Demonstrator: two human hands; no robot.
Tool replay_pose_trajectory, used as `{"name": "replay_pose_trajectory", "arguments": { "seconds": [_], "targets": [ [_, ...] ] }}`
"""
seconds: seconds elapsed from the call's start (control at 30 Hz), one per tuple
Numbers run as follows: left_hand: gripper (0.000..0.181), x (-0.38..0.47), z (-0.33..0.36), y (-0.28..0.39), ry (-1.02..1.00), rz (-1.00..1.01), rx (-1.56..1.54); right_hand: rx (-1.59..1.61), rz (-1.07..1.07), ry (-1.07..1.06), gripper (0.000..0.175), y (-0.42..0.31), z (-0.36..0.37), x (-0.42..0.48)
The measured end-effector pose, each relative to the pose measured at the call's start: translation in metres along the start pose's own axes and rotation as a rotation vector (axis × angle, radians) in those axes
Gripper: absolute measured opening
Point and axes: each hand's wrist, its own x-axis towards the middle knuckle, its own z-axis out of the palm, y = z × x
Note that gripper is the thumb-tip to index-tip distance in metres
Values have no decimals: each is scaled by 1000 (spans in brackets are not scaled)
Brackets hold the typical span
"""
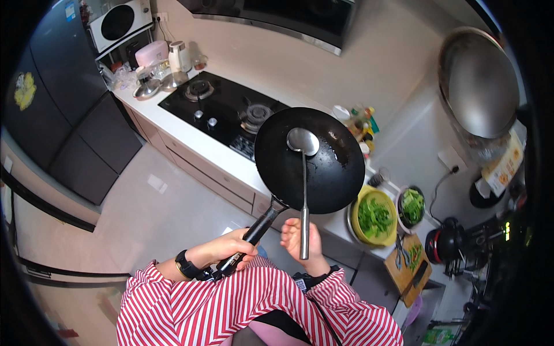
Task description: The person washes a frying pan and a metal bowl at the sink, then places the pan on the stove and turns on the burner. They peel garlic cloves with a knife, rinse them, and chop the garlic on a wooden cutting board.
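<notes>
My left hand (236, 248) is closed around the black handle of a wok (337, 173), which is raised in front of me beside the stove. A metal ladle (304, 229) lies in the wok, its bowl on the black inner surface and its long handle reaching over the rim towards me. Behind that handle is my right hand (298, 242), fingers apart and partly curled; no grip on the ladle shows. Some wet, brownish liquid glistens on the wok's right side.
A black gas stove (225, 104) is set in the white counter (203, 147). Right of the wok stand a yellow basket (391, 235) of leafy greens and another bowl (400, 216) of greens. A cutting board (396, 270) bears scissors (403, 253), chopped vegetables and a knife (420, 274).
</notes>
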Motion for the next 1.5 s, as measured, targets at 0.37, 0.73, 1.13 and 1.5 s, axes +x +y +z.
{"name": "replay_pose_trajectory", "arguments": {
  "seconds": [0.37,0.73,1.13,1.5],
  "targets": [
    [17,24,-145,152,-18,117,-7,-1740,-590,211,23,50,13,428],
    [16,41,-287,272,-157,-33,152,-2133,-386,847,52,82,36,585],
    [11,61,-317,321,-270,-206,237,-2174,-437,768,24,93,41,577],
    [18,87,-343,279,-391,-11,195,-2237,-533,528,37,92,30,579]
  ]
}}
